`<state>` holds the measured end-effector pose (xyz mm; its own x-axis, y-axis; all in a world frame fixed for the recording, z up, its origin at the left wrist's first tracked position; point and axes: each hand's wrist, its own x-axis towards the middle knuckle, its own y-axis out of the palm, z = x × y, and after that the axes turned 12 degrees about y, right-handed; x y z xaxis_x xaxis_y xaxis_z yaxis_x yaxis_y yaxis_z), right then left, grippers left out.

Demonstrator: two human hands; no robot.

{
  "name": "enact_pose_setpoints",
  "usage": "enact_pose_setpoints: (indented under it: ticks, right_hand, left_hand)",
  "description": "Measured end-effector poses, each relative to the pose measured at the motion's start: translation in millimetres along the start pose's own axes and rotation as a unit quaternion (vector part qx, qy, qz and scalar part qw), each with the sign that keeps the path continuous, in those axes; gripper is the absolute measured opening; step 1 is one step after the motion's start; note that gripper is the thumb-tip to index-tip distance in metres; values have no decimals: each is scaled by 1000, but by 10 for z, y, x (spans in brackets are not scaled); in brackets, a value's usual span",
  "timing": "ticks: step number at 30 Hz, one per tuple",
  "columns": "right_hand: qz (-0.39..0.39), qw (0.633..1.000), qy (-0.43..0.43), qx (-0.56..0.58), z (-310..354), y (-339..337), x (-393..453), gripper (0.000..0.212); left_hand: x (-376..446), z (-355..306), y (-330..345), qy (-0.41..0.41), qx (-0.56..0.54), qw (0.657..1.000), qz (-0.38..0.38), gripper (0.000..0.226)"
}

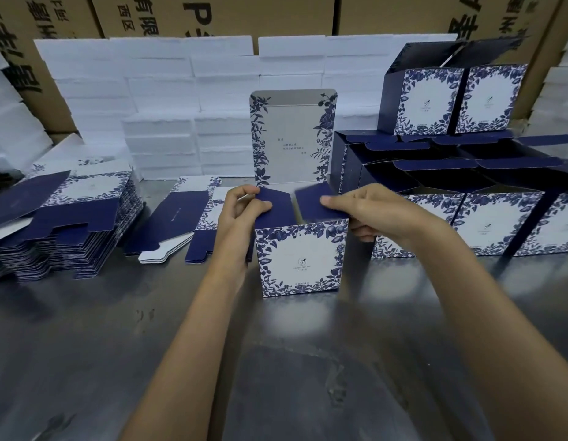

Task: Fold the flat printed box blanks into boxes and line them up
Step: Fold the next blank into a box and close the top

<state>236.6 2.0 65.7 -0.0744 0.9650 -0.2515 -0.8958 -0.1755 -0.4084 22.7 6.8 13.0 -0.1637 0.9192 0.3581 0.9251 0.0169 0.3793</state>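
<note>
A half-formed box [300, 261] with a white face and blue leaf print stands upright on the steel table [117, 329]. Its tall lid panel [292, 135] sticks straight up behind. My left hand [241, 206] pinches the left navy side flap [274, 205]. My right hand [368, 208] pinches the right navy side flap [314, 202]. A thick stack of flat blanks [69, 224] lies at the left, with a thinner pile of blanks [187, 218] next to it. Folded boxes [486, 218] stand in rows at the right, with two more boxes [457, 100] stacked on top.
White foam blocks [181, 100] are piled in a wall along the back of the table. Brown cardboard cartons [212, 14] stand behind them. More foam [9, 122] leans at the far left. The near half of the table is bare steel.
</note>
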Motion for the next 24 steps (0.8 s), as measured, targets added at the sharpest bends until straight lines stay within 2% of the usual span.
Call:
enact_pose_setpoints:
  ticks: [3,8,12,15,19,24]
  right_hand:
    - [-5,1000,-12,-14,27,-39,57,53]
    - [37,999,9,-34,60,-114,98,61]
    - [5,999,-1,-48,80,-100,152,53]
    - [-4,1000,-8,-18,23,-27,204,46]
    - [-24,1000,16,8,78,-30,235,58]
    - [-59,997,3,47,36,81,238,50]
  left_hand:
    - [6,-13,2,-1,8,1000,6,23]
    - [16,-21,-19,-6,5,1000,5,24]
    - [24,-20,-36,-7,9,1000,14,24]
    - [29,-38,-33,-18,5,1000,24,23]
    - [34,-67,-57,-32,9,999,32,23]
    - [42,-75,-82,-39,18,998,49,23]
